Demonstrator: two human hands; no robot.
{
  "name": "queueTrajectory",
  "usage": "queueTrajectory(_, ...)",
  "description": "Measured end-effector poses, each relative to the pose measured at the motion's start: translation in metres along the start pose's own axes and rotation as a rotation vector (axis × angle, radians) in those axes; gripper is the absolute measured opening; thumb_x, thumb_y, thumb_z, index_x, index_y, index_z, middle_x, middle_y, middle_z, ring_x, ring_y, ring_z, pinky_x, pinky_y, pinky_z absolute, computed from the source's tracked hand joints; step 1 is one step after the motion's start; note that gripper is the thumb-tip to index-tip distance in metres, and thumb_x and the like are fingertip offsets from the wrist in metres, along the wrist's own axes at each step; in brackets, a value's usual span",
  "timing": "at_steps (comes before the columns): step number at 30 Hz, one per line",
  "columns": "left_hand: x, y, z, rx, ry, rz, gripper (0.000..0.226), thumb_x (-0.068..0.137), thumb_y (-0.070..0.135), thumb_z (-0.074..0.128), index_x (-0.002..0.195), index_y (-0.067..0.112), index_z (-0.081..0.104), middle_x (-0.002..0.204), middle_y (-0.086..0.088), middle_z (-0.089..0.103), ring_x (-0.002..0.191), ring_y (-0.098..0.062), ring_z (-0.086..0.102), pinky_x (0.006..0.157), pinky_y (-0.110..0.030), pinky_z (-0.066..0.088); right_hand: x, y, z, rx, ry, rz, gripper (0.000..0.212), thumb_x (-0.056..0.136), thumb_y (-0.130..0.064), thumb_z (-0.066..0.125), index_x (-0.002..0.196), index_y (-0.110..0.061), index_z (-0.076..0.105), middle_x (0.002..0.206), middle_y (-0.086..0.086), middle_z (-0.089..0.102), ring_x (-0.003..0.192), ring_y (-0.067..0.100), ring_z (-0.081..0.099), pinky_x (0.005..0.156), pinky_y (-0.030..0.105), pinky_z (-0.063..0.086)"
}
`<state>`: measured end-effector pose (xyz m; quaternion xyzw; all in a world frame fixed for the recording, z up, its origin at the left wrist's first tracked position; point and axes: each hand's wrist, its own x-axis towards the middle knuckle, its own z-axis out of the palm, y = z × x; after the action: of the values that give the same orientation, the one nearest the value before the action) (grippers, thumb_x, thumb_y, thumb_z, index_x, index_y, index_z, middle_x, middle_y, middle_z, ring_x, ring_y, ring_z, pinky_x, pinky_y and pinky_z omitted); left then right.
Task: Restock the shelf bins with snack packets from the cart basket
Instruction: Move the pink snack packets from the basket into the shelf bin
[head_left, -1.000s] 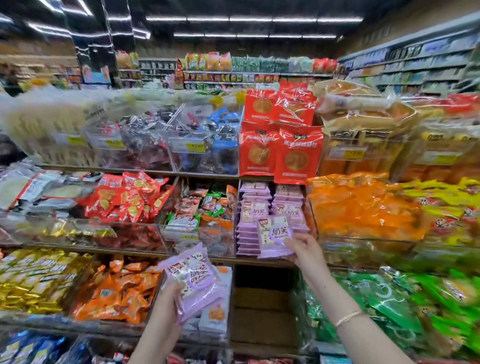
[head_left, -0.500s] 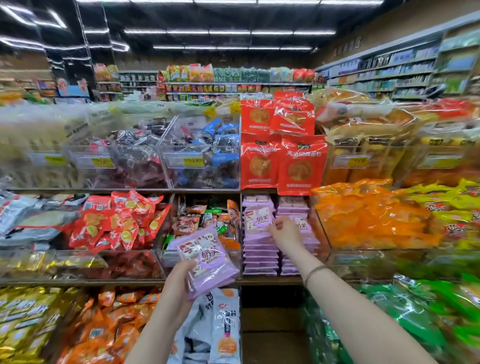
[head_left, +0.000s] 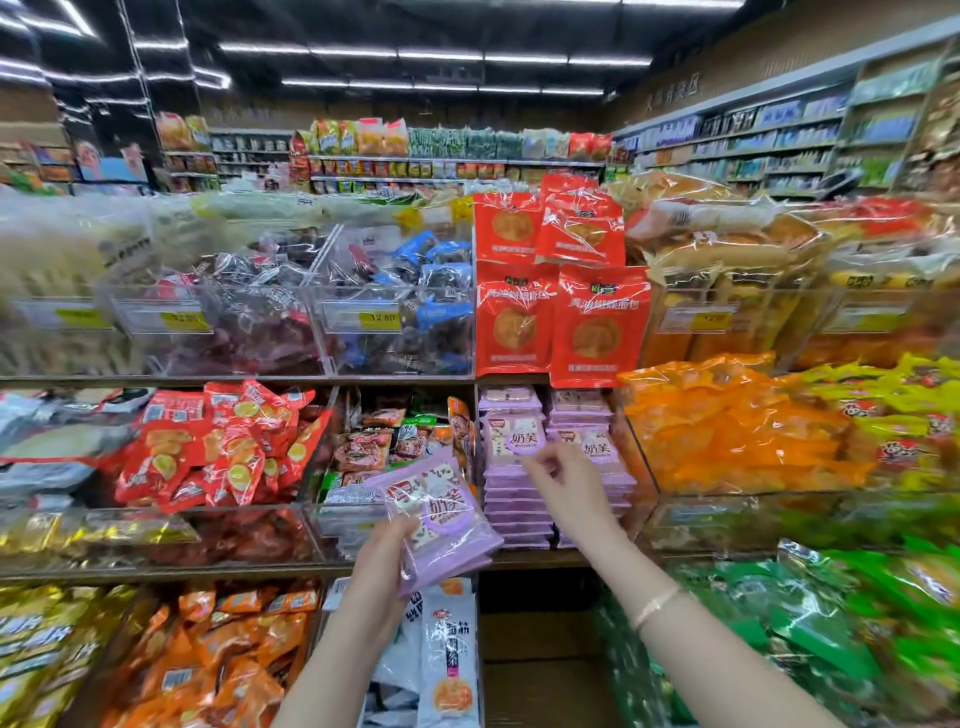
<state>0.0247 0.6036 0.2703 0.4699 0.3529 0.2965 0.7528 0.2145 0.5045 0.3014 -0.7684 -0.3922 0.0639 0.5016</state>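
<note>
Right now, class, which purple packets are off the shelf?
The purple packets held in the left grip, tilted before the shelf; the rest lie in stacks on it.

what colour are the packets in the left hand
Pale purple with white print, packets in the left hand; head view.

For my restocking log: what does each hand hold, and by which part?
Left hand grips purple packets by their lower left edge; right hand pinches the standing packet by its bottom edge.

purple packets (head_left: 441, 525) in left hand (head_left: 382, 561)
</note>
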Motion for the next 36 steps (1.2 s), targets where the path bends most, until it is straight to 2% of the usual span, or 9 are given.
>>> queueTrajectory(2,0.002,-0.002,0.008,0.034,-0.009,0.015,0.032,0.09,0.027,0.056,0.119,0.015,0.059,0.123,-0.013,0.059,0.112,-0.031,0.057,0.087,-0.043,0.046,-0.025,-0.008,0.003,0.064,-0.224,0.031,0.022,0.087,-0.043,0.061,0.092,-0.022,0.06,0.095,-0.009,0.061,0.097,0.009,0.057,0.073,0.01,0.041)
queueTrajectory(6,0.005,-0.003,0.03,0.092,-0.102,0.051,0.037,0.089,0.035,0.058,0.123,0.02,0.059,0.114,-0.005,0.066,0.094,-0.019,0.068,0.078,-0.04,0.053,-0.049,-0.01,0.0,0.181,-0.368,0.15,0.026,0.085,-0.037,0.064,0.102,-0.019,0.059,0.1,0.0,0.065,0.077,0.008,0.059,0.061,0.018,0.046)
queueTrajectory(10,0.015,0.007,0.043,0.196,-0.128,0.105,0.078,0.086,0.063,0.051,0.145,0.014,0.037,0.149,-0.001,0.037,0.138,-0.024,0.032,0.109,-0.046,0.03,-0.047,0.002,-0.022,0.62,-0.241,0.375,0.028,0.088,-0.022,0.064,0.113,-0.01,0.061,0.106,0.011,0.07,0.08,0.015,0.064,0.061,0.023,0.05)
queueTrajectory(13,0.027,0.018,0.047,0.208,-0.077,0.093,0.073,0.092,0.054,0.048,0.151,0.017,0.024,0.155,-0.003,0.028,0.141,-0.026,0.027,0.111,-0.05,0.026,-0.037,0.016,-0.039,0.8,-0.084,0.461,0.037,0.089,-0.019,0.063,0.121,-0.001,0.055,0.096,0.013,0.071,0.069,0.016,0.061,0.056,0.025,0.049)
queueTrajectory(17,0.043,0.026,0.047,0.284,-0.05,0.067,0.047,0.096,0.043,0.048,0.134,0.015,0.046,0.144,-0.008,0.043,0.128,-0.026,0.04,0.099,-0.049,0.035,-0.013,0.031,-0.055,0.91,0.142,0.592,0.045,0.092,-0.019,0.06,0.132,-0.005,0.045,0.074,0.006,0.057,0.058,0.014,0.05,0.048,0.026,0.044)
queueTrajectory(22,0.05,0.028,0.048,0.287,-0.048,0.024,0.053,0.095,0.041,0.051,0.139,0.012,0.045,0.145,-0.007,0.043,0.134,-0.029,0.036,0.107,-0.049,0.031,0.009,0.035,-0.042,0.992,0.29,0.759,0.035,0.092,-0.016,0.058,0.125,-0.006,0.054,0.101,0.01,0.061,0.08,0.019,0.056,0.056,0.027,0.04)
queueTrajectory(26,0.053,0.027,0.049,0.303,-0.061,0.021,0.055,0.096,0.041,0.05,0.141,0.011,0.042,0.147,-0.008,0.042,0.136,-0.028,0.035,0.108,-0.047,0.029,0.014,0.031,-0.032,1.23,0.466,0.762,0.042,0.093,-0.011,0.057,0.132,0.001,0.047,0.139,0.016,0.047,0.127,0.024,0.048,0.098,0.029,0.046)
queueTrajectory(31,0.054,0.028,0.049,0.317,-0.058,0.016,0.054,0.096,0.04,0.049,0.141,0.011,0.042,0.149,-0.009,0.039,0.137,-0.029,0.034,0.109,-0.046,0.028,0.015,0.028,-0.034,1.297,0.501,0.719,0.042,0.096,-0.006,0.05,0.135,0.005,0.04,0.144,0.018,0.04,0.131,0.025,0.043,0.109,0.033,0.038)
queueTrajectory(36,0.053,0.027,0.052,0.282,-0.051,0.012,0.053,0.097,0.038,0.049,0.14,0.009,0.042,0.147,-0.01,0.041,0.136,-0.029,0.035,0.109,-0.045,0.028,-0.004,0.028,-0.034,1.13,0.351,0.694,0.043,0.096,-0.007,0.05,0.135,0.007,0.039,0.144,0.021,0.038,0.131,0.029,0.043,0.11,0.039,0.037)
